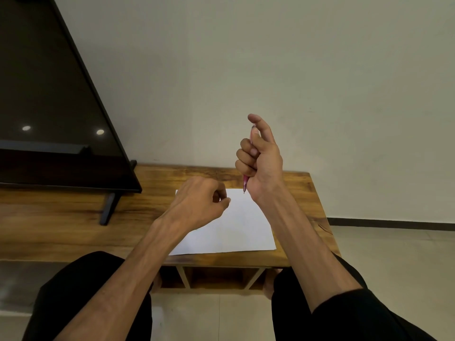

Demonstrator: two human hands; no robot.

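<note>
A blank white sheet of paper [236, 225] lies flat on a low wooden table [152, 207]. My right hand [261, 156] is raised above the sheet's far right corner and grips a pink pen [245, 184] upright, tip pointing down just over the paper's edge; the index finger sticks up. My left hand [199, 200] hovers over the sheet's far left part with its fingers curled in; nothing shows in it.
A large black TV screen [54, 99] stands on the table's left half, its stand leg [108, 207] angled toward the paper. A plain wall rises behind. My knees in black trousers [81, 291] sit against the table's front edge, over a tiled floor.
</note>
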